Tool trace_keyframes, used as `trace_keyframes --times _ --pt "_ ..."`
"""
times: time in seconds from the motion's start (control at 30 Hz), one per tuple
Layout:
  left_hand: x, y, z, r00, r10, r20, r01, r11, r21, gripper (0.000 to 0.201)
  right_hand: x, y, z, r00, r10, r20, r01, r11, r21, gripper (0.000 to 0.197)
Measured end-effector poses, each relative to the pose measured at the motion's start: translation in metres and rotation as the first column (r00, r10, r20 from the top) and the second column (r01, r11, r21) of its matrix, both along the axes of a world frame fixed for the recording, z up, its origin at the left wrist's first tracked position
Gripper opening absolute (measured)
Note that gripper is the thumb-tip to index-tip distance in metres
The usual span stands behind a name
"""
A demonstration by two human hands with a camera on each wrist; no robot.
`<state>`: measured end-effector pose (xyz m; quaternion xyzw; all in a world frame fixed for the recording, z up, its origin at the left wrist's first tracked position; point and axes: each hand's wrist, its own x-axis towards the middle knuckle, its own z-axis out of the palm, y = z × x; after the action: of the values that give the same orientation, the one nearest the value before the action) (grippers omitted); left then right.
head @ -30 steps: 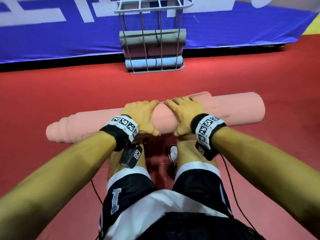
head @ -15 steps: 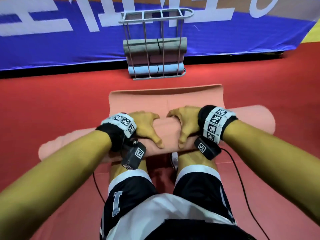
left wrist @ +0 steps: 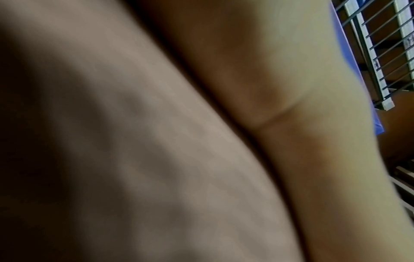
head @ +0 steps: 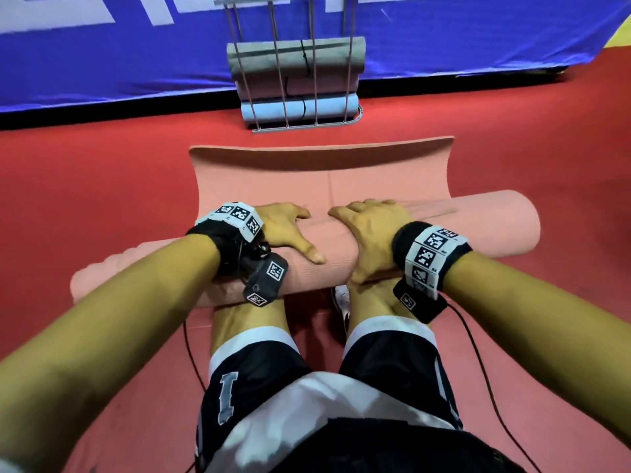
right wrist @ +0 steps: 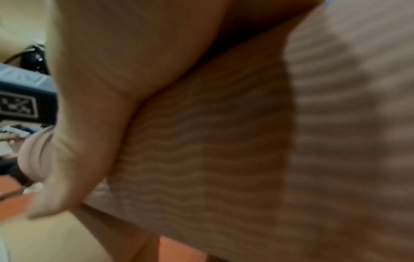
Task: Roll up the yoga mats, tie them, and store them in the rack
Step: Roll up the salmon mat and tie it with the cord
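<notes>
Pink foam, the yoga mat (head: 426, 227) lies on the floor near the rack (head: 293, 68), pressed under left hand (head: 285, 230) and right hand (head: 370, 235), fingers flat; even pressure is needed so the ends stay level.

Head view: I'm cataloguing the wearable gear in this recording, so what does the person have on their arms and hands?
Both forearms are bare, with no sleeves or gloves. The left hand and right hand each have a black wristband ringed by white blocks printed with black square markers. A small black camera unit with the same markers hangs under each wrist. Thin black cables trail from them along the floor.
</notes>
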<state>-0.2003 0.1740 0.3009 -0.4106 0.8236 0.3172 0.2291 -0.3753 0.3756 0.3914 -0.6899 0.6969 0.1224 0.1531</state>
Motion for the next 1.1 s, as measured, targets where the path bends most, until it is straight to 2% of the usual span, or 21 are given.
trace_keyframes --times 0.07,0.1,0.17,0.27,0.33,0.43,0.57,0.63,0.77,0.93,1.03,1.1 --pt "-0.011 0.068 0.094 0.996 -0.084 0.007 0.084 0.991 -0.101 0.114 -0.002 -0.008 0.007 0.999 -0.03 0.024 0.029 0.999 0.033 0.132" --pt "-0.013 0.074 0.104 0.994 -0.103 0.02 0.105 0.983 -0.15 0.114 -0.003 -0.011 0.01 0.998 -0.049 0.038 0.047 0.997 0.055 0.129" --pt "-0.006 0.088 0.103 0.987 -0.153 0.053 0.162 0.953 -0.256 0.11 -0.005 -0.019 0.012 0.995 -0.08 0.063 0.074 0.993 0.09 0.121" --pt "0.001 0.105 0.095 0.978 -0.204 0.049 0.205 0.882 -0.423 0.128 -0.007 -0.028 0.014 0.992 -0.102 0.076 0.093 0.99 0.111 0.117" --pt "0.001 0.106 0.088 0.971 -0.233 0.047 0.226 0.843 -0.488 0.13 -0.007 -0.03 0.014 0.991 -0.108 0.081 0.098 0.989 0.113 0.116" --pt "0.0 0.095 0.09 0.966 -0.259 0.028 0.245 0.867 -0.433 0.12 -0.006 -0.031 0.011 0.991 -0.108 0.082 0.102 0.991 0.084 0.118" --pt "-0.008 0.077 0.094 0.968 -0.25 0.025 0.242 0.901 -0.36 0.111 -0.01 -0.021 0.007 0.988 -0.067 0.139 0.081 0.992 -0.096 0.117" --pt "-0.013 0.067 0.092 0.974 -0.228 0.013 0.222 0.93 -0.295 0.108 -0.011 -0.012 -0.001 0.994 -0.03 0.101 0.048 0.982 -0.182 0.117" --pt "-0.023 0.05 0.09 0.982 -0.19 -0.02 0.184 0.967 -0.176 0.11 -0.003 -0.006 -0.014 0.995 -0.056 -0.084 0.045 0.991 -0.124 0.142" --pt "-0.024 0.047 0.087 0.986 -0.158 -0.047 0.15 0.977 -0.149 0.111 -0.003 -0.017 -0.013 0.99 -0.095 -0.108 0.078 0.985 -0.15 0.133" --pt "-0.018 0.054 0.083 0.982 -0.17 -0.083 0.136 0.94 -0.312 0.124 -0.007 -0.023 -0.012 0.991 -0.078 -0.108 0.06 0.986 -0.159 0.13" --pt "-0.01 0.067 0.078 0.97 -0.226 -0.09 0.153 0.854 -0.498 0.13 -0.009 -0.027 -0.011 0.993 -0.069 -0.095 0.052 0.985 -0.164 0.128"
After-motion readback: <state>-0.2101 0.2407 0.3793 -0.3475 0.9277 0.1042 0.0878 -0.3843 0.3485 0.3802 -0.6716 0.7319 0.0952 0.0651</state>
